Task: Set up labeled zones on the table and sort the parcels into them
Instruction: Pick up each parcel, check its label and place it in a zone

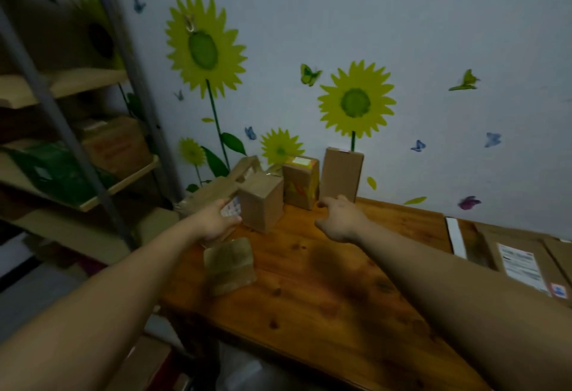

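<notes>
Wooden table [325,282], upright cardboard parcels [261,202], flat packet [230,265]

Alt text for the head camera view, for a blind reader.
A person reaches over a wooden table toward cardboard parcels against a sunflower-decorated wall. The left hand touches a small box; the right hand hovers open near a taller box.

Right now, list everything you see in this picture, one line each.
upright boxes: three, brown, one yellow-taped, table's far side by wall
long box: one, brown, tilted, table's far left corner
flat parcel: one, brown, table's left edge
labelled flat boxes: several, brown, right
table: one, orange-brown wood
shelf: one, left, holding green bag
sunflower stickers: several, yellow, wall
left hand: touching an upright box
right hand: open above table
</notes>
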Motion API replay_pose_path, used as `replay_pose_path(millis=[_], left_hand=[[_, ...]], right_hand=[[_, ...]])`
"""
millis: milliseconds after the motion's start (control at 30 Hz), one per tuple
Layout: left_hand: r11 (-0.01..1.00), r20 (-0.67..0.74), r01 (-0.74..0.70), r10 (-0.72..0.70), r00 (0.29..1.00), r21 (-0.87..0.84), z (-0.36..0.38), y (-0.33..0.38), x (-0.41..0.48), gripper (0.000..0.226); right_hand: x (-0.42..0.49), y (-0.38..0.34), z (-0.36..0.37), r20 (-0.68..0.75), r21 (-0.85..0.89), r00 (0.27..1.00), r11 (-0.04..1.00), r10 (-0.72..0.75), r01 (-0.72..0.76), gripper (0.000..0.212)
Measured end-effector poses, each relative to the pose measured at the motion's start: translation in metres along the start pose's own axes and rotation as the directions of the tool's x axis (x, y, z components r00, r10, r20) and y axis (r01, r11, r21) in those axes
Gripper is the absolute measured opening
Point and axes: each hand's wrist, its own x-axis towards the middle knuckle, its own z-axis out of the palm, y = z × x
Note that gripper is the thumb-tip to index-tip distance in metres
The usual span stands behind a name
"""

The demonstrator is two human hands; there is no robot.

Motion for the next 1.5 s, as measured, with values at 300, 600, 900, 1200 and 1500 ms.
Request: replay_pose_path(millis=[300,600,900,1200,1500], left_hand=[[0.999,-0.025,-0.034,0.033,0.999,-0.038,-0.035,-0.018,0.069,0.062],[0.999,0.034,-0.004,0.005,0.999,-0.042,-0.032,0.000,0.183,0.050],[0.999,0.205,0.034,-0.031,0.978,-0.013,0.012,-0.024,0.272,0.029],[0.772,0.406,0.392,-0.190,0.894,-0.501,0.034,-0.012,0.262,0.034],[0.835,0.186,0.104,-0.002,0.983,-0.541,0.020,-0.032,0.183,0.064]], right_hand=[[0.072,-0.051,0.004,0.053,-0.029,0.996,0.997,-0.065,0.067,0.055],[0.203,-0.058,0.013,0.096,0.047,0.992,0.996,-0.080,0.076,0.058],[0.279,-0.066,0.060,0.197,0.173,0.980,0.985,-0.036,0.001,0.078],[0.257,-0.037,0.065,0.171,0.568,0.958,0.772,0.228,-0.285,0.057],[0.154,-0.071,0.067,0.020,0.689,0.960,0.692,0.278,-0.215,0.087]])
